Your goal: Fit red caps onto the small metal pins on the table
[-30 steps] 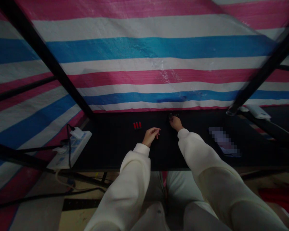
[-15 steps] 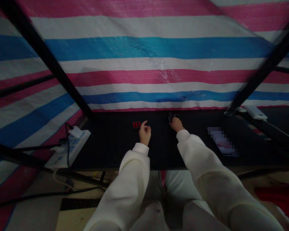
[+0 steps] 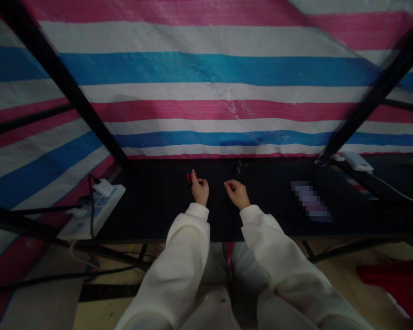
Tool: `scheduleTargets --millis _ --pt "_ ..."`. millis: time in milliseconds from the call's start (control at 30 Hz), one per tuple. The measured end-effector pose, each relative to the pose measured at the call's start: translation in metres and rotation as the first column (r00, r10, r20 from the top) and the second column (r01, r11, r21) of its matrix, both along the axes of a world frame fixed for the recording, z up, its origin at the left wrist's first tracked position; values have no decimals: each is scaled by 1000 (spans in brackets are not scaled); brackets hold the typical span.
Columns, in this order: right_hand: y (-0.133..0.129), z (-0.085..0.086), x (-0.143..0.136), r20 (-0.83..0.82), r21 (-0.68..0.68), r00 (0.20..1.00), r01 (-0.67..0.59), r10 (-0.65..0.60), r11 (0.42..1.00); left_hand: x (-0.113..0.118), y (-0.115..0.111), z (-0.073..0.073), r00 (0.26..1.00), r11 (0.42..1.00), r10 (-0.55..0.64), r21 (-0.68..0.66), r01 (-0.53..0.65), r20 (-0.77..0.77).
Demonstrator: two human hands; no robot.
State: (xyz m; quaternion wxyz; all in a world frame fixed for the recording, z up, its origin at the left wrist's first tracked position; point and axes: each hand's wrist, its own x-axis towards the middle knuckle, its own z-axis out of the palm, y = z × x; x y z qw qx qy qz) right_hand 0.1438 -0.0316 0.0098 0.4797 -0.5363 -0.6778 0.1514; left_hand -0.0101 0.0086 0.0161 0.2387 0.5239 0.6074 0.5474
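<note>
On the black tabletop [image 3: 144,201] sits a small group of red pieces [image 3: 188,178] with a dark base, partly covered by my left hand [image 3: 201,189]. Its index finger is stretched over the right side of the red pieces, the other fingers loosely curled. Whether it touches them I cannot tell. My right hand [image 3: 238,194] hovers to the right with thumb and fingers pinched together; anything between them is too small to make out. Behind it, near the back edge, lie several small dark and shiny pieces [image 3: 239,167].
A phone-like object [image 3: 310,201], blurred out, lies to the right. At the left edge stands a white power strip [image 3: 105,206] with plugs and cables. A white device [image 3: 356,162] with a cord is at the far right. Black frame posts [image 3: 69,87] and striped sheeting [image 3: 206,68] enclose the table.
My right hand has drawn back towards me and left from the small dark pieces, now pinched. My left hand has shifted left over the red pieces. The view has turned slightly.
</note>
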Motion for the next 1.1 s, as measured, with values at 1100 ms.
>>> scheduleTargets --millis 1100 --pt "4 -3 1 -90 -22 995 -41 39 999 16 70 9 398 967 -253 -239 86 -882"
